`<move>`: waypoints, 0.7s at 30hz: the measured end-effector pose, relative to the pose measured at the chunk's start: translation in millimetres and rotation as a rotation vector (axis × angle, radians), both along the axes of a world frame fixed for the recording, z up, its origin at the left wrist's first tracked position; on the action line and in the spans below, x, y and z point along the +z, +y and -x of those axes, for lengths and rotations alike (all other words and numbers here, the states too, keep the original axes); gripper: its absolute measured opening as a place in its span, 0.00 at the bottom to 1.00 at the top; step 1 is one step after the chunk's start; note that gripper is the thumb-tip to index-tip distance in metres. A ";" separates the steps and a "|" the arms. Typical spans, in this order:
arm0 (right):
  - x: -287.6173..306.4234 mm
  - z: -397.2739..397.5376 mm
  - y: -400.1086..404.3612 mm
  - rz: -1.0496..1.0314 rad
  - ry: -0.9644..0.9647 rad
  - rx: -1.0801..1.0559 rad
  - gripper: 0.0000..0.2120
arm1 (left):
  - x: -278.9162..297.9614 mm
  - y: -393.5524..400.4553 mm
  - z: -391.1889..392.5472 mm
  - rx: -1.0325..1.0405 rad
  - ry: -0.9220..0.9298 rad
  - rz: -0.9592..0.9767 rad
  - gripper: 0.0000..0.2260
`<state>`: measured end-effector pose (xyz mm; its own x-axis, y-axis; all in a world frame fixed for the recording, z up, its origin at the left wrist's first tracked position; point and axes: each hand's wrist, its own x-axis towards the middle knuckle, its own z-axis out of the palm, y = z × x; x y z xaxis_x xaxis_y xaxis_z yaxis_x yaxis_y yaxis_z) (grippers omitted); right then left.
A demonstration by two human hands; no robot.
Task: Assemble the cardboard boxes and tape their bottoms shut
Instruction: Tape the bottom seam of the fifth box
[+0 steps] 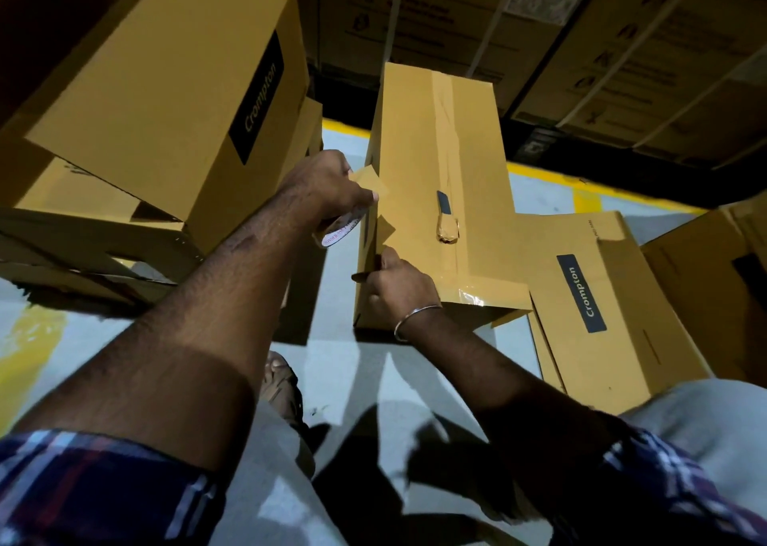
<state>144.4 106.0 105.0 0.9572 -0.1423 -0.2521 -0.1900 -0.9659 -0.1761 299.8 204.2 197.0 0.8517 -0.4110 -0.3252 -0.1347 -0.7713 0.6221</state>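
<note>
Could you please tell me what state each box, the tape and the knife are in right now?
Middle box: bottom up, flaps closed, centre seam taped.
Tape roll: gripped in left hand, strip drawn onto box's left edge.
Right hand: pinching box's near-left edge.
Knife: lying loose on the middle box.
Right box: assembled, on its side.
Left box: assembled, stacked, tilted.

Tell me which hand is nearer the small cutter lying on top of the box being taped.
Right. The right hand grips the box's near left edge, just down-left of the cutter. The left hand holds the tape roll off the box's left side, farther away.
</note>
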 end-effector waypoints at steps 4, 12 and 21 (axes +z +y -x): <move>17.3 4.4 -34.6 -0.206 -0.101 0.030 0.18 | 0.4 0.9 -0.5 0.011 0.007 0.016 0.19; 12.1 2.9 -70.4 -0.162 0.048 0.040 0.17 | -4.3 -5.7 -1.9 -0.008 -0.003 0.009 0.20; 2.0 -0.7 -54.3 0.070 0.057 0.033 0.18 | -7.3 -6.3 -3.1 -0.019 0.014 0.007 0.20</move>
